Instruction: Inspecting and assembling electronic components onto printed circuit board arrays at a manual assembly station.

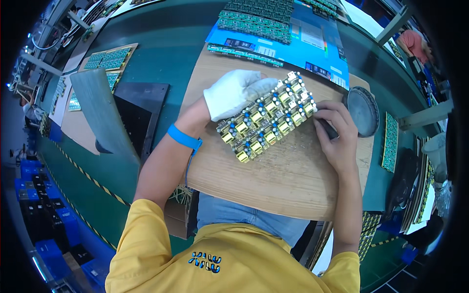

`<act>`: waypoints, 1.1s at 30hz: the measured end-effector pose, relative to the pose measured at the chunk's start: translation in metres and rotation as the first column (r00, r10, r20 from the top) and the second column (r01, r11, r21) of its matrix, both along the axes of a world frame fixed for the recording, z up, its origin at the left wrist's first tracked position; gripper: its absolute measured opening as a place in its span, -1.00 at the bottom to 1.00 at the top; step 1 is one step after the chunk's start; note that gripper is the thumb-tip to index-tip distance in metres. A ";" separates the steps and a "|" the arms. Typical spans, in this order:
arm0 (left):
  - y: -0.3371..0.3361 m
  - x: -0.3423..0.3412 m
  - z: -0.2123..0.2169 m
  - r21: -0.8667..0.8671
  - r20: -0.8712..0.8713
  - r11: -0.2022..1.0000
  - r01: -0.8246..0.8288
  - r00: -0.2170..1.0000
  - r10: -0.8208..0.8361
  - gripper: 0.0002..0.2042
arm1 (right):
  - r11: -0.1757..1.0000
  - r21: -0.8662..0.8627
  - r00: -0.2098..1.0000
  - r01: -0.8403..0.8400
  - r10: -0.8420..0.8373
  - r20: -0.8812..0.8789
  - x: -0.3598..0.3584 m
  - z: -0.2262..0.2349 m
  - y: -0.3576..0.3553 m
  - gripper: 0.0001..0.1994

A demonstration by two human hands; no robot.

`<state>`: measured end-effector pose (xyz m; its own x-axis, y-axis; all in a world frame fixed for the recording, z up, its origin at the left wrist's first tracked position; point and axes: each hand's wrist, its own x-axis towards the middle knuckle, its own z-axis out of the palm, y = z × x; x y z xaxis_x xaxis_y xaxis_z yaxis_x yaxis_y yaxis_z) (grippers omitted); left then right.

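My left hand (235,93), in a white glove with a blue band at the wrist, grips the upper left edge of a circuit board panel (268,119). The panel is tilted above the wooden work board (288,180). Rows of yellow transformers, blue parts and small capacitors cover its upper face. My bare right hand (337,129) is at the panel's right end, closed round a small dark tool (329,129). Its working end is hidden, so I cannot tell its kind or whether it touches the panel.
Green circuit boards (254,24) lie in rows on blue printed cardboard (317,49) at the back. A round dark dish (362,111) stands to the right, beside another green board panel (390,141). At left, a curved grey sheet (105,110) rises by a black plate (146,102).
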<state>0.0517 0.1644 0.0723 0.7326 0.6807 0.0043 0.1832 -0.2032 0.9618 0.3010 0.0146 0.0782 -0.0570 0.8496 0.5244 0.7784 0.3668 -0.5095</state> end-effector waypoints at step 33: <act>-0.005 0.004 0.004 0.083 0.444 0.841 -0.535 0.775 0.450 -0.61 | 0.951 -0.084 0.793 -0.298 0.197 -0.576 -0.020 0.001 -0.022 -0.81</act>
<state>0.0561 0.1596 0.0761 0.2023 0.9002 0.3856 -0.0718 -0.3791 0.9226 0.2805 -0.0071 0.0787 -0.0192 0.9216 0.3876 0.2372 0.3808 -0.8937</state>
